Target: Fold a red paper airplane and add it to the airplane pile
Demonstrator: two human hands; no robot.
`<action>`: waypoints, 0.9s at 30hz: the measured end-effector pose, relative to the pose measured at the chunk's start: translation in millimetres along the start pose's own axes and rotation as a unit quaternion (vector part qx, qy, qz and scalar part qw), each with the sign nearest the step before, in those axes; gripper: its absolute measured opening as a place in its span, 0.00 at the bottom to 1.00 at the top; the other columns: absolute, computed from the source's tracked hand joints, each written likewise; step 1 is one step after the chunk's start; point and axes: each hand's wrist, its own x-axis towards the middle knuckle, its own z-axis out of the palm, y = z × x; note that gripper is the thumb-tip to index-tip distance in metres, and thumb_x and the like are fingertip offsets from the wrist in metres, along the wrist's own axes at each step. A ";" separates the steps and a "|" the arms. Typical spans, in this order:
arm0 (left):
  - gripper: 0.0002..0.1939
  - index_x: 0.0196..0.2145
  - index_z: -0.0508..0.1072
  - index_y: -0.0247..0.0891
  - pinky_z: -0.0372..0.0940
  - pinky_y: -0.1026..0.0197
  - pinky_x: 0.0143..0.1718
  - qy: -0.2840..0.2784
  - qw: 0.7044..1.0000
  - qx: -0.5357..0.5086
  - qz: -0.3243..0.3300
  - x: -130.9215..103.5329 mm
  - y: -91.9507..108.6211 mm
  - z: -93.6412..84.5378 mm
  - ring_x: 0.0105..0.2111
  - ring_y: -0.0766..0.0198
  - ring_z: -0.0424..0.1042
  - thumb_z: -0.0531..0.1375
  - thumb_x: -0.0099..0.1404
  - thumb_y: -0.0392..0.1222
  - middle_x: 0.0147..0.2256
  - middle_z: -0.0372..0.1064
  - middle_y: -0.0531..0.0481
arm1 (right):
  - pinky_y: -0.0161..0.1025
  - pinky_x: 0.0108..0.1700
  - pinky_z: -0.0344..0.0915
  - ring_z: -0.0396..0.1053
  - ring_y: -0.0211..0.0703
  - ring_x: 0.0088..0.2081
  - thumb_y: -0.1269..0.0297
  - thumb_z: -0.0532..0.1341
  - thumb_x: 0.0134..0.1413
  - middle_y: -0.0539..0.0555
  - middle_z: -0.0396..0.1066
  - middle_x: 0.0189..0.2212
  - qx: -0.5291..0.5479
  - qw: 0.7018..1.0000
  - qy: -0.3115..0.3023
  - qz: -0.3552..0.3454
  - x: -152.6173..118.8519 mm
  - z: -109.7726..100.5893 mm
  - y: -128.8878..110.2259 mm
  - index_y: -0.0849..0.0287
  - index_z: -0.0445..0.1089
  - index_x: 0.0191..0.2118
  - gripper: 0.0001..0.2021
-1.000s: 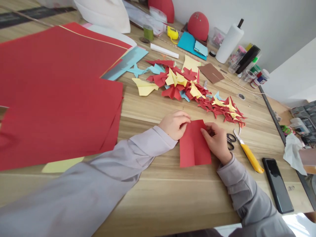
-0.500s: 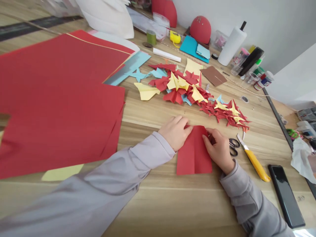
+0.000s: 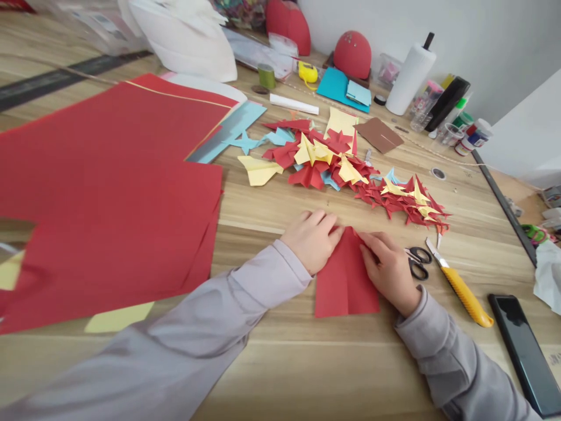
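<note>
A small red paper with a lengthwise crease lies on the wooden table between my hands. My left hand rests on its upper left part, fingers closed together at the edge. At the upper right corner, my right hand pinches the paper between thumb and fingers. The top edge narrows toward the crease, with its corners folded inward under my fingers. Beyond the hands lies a pile of folded red, yellow and blue paper shapes.
Large red sheets cover the left side. To the right are black scissors, a yellow cutter and a phone. A brown card, a tape measure and a white bottle stand or lie farther back.
The top right corner of the small red paper has been folded inward, and my right hand's fingers have moved toward the crease. The camera view has shifted slightly.
</note>
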 end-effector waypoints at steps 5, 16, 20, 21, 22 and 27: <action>0.14 0.44 0.74 0.37 0.56 0.55 0.36 -0.007 1.000 -0.001 -0.003 0.1 -0.4 -0.5 0.39 0.55 0.64 0.50 0.68 0.39 0.38 0.69 0.42 | 0.44 0.48 0.68 0.69 0.46 0.47 0.78 0.51 0.57 0.58 0.72 0.48 -0.009 0.996 -0.016 -0.085 -1.3 0.3 2.9 0.55 0.70 0.49 0.19; 0.15 0.45 0.74 0.38 0.57 0.54 0.35 -0.012 1.000 0.005 -0.010 0.2 0.1 -1.5 0.39 0.53 0.65 0.50 0.68 0.38 0.39 0.70 0.42 | 0.48 0.48 0.68 0.67 0.48 0.49 0.80 0.51 0.56 0.59 0.71 0.51 -0.073 0.982 -0.077 -0.154 -3.6 -5.6 11.2 0.61 0.69 0.52 0.20; 0.15 0.45 0.74 0.38 0.57 0.54 0.35 -0.010 1.000 0.006 -0.009 0.0 0.7 -2.1 0.39 0.53 0.65 0.50 0.68 0.39 0.39 0.70 0.42 | 0.49 0.48 0.67 0.66 0.50 0.49 0.79 0.50 0.57 0.60 0.70 0.52 -0.106 0.976 -0.093 -0.165 -4.4 -6.5 10.9 0.63 0.69 0.52 0.20; 0.15 0.45 0.74 0.38 0.57 0.54 0.35 -0.009 1.000 0.006 -0.009 0.0 0.8 -2.3 0.39 0.53 0.65 0.50 0.68 0.39 0.39 0.70 0.42 | 0.50 0.48 0.67 0.66 0.50 0.50 0.79 0.50 0.57 0.60 0.69 0.52 -0.114 0.975 -0.095 -0.165 -4.3 -6.5 10.6 0.63 0.69 0.52 0.20; 0.14 0.45 0.74 0.38 0.57 0.54 0.35 -0.008 1.000 0.006 -0.010 -0.1 0.9 -2.3 0.39 0.53 0.65 0.50 0.68 0.39 0.40 0.70 0.41 | 0.49 0.48 0.67 0.66 0.50 0.49 0.79 0.50 0.57 0.60 0.70 0.52 -0.119 0.975 -0.096 -0.164 -4.2 -6.3 10.3 0.63 0.69 0.51 0.20; 0.14 0.45 0.74 0.38 0.57 0.54 0.37 -0.006 1.000 -0.008 -0.015 -0.4 0.9 -2.0 0.40 0.54 0.64 0.51 0.68 0.38 0.40 0.69 0.41 | 0.50 0.48 0.67 0.65 0.51 0.49 0.79 0.49 0.57 0.59 0.70 0.52 -0.132 0.974 -0.096 -0.159 -3.5 -6.2 9.3 0.63 0.70 0.51 0.20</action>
